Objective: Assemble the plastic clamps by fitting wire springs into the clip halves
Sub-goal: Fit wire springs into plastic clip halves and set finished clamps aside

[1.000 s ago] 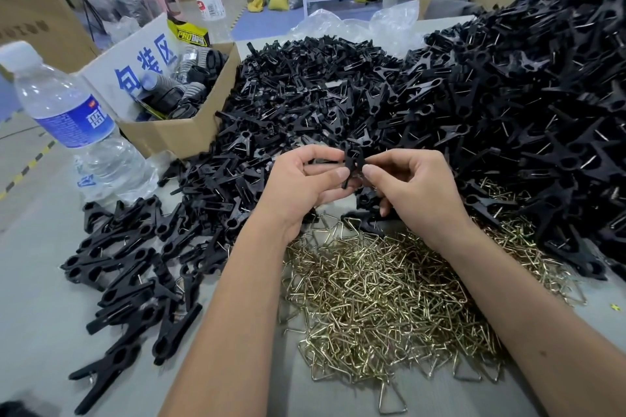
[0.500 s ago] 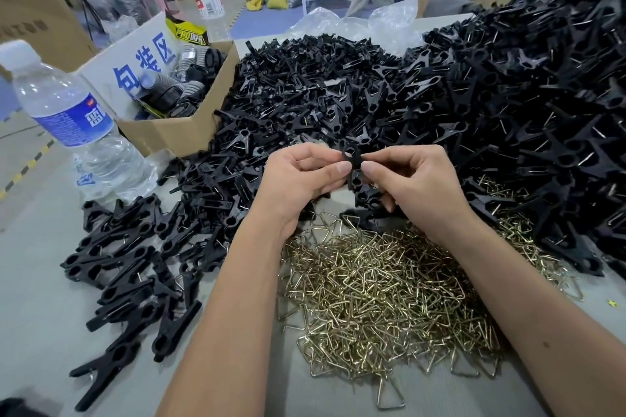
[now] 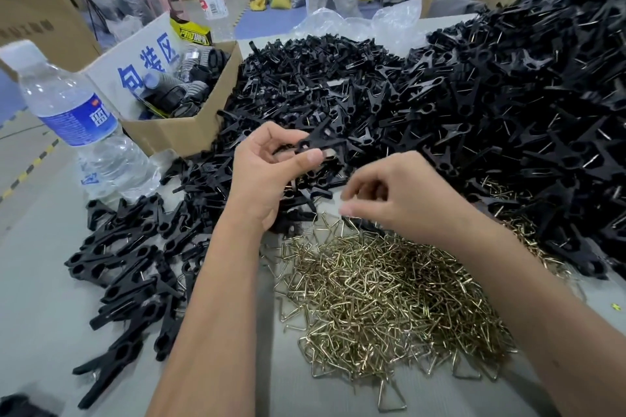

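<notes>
Now left hand [image 3: 267,173] pinching black clip half [image 3: 316,142] over clip pile [image 3: 440,105]; right hand [image 3: 399,196] loosely curled, blurred, apparently holding nothing, above wire springs [image 3: 389,298]

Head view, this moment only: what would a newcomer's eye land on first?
The huge heap of black clip halves fills the far and right side of the table. Nearer, a glinting pile of brass-coloured wire springs lies under the forearms. Between the two, the left hand holds a black clip up in its fingers, while the right hand hovers over the springs.
</notes>
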Demonstrator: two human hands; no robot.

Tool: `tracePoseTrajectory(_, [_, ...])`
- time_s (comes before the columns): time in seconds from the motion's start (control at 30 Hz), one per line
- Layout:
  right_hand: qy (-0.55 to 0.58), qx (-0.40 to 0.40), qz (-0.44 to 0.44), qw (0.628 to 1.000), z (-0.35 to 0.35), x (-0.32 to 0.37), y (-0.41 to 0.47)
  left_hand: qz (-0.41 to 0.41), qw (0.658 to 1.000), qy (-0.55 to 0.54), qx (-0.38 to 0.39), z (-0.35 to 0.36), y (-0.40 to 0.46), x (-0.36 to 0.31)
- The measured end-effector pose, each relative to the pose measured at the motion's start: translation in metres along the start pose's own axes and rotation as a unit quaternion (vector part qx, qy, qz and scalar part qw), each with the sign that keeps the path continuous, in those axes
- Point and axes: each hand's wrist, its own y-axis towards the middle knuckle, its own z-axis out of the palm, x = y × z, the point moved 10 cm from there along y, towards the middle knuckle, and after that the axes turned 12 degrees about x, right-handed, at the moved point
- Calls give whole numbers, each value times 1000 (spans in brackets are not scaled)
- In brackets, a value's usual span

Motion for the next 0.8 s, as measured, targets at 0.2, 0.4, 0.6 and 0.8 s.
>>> tracePoseTrajectory(0.2, [-64, -18, 9, 998, -6, 0, -2, 24, 1000, -4, 8, 4, 2, -3])
tracePoseTrajectory(0.4, [227, -175, 59, 956, -29, -46, -14, 11, 998, 22, 51, 15, 3, 1])
tracePoseTrajectory(0.6, [337, -236, 70, 909, -19, -66, -17, -4, 992, 29, 119, 41, 3, 7])
tracePoseTrajectory(0.8, [325, -270, 54, 905, -22, -61, -20, -15, 991, 42, 127, 48, 2, 11])
